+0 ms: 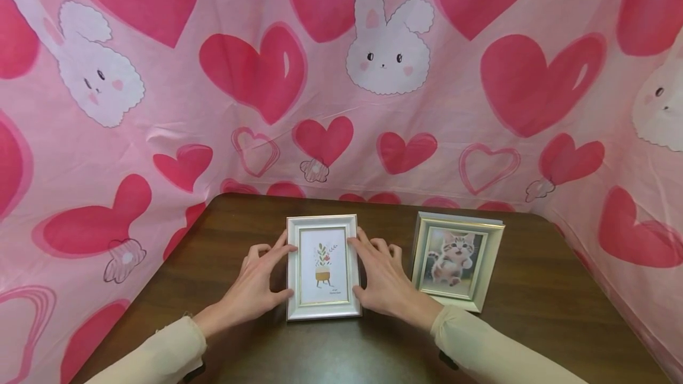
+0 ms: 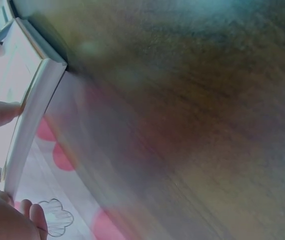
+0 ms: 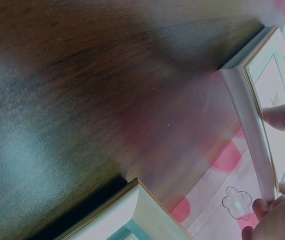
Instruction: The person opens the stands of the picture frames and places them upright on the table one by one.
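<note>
Fingers (image 1: pixel 281 252) of your left hand (image 1: pixel 255 280) and right hand (image 1: pixel 385 280) grip the plant-picture frame (image 1: pixel 323 266) by its opposite sides, thumbs on the front rim. That frame, the landmark, appears to stand on the counter (image 1: pixel 539 319), picture toward you; whether the counter bears its full weight cannot be told. Right of the landmark, apart from it, the cat-picture frame (image 1: pixel 452 262) stands unheld. Behind the landmark hangs heart-and-rabbit cloth (image 1: pixel 453 111). Judged from this arrangement, placing the cat-picture frame looks done; settling and releasing the plant-picture frame seems left to you.
</note>
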`<state>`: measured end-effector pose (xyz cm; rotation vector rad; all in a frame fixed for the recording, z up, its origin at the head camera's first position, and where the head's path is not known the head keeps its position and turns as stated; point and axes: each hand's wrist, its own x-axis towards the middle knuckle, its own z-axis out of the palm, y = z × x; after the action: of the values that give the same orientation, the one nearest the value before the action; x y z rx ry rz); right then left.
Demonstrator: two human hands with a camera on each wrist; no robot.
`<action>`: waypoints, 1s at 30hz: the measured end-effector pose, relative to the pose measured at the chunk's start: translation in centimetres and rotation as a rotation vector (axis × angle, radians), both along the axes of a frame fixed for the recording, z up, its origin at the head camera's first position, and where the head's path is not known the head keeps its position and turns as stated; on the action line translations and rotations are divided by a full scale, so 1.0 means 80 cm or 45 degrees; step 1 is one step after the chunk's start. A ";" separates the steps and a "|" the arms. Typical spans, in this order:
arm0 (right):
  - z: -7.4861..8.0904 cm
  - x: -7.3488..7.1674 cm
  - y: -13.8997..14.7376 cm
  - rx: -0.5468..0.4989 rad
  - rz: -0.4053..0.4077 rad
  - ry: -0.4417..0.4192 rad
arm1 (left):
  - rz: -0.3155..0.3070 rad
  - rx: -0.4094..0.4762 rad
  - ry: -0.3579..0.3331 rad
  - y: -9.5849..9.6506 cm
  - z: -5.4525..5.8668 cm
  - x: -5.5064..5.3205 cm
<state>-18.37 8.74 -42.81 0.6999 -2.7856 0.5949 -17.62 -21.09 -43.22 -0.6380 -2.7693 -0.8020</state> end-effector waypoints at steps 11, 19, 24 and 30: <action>0.000 0.001 0.000 0.020 0.017 0.060 | 0.015 0.022 0.055 0.000 -0.002 0.005; 0.000 0.003 -0.001 0.016 0.027 0.081 | 0.024 -0.005 0.060 0.000 -0.001 0.008; -0.001 0.005 0.000 0.006 0.045 0.099 | 0.030 -0.010 0.076 0.000 -0.001 0.011; -0.002 0.006 0.001 0.014 0.046 0.122 | 0.020 -0.026 0.118 -0.001 -0.001 0.014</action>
<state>-17.86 8.85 -42.98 0.7618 -2.6948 0.5387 -16.53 -21.15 -43.34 -0.6394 -2.6988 -0.7233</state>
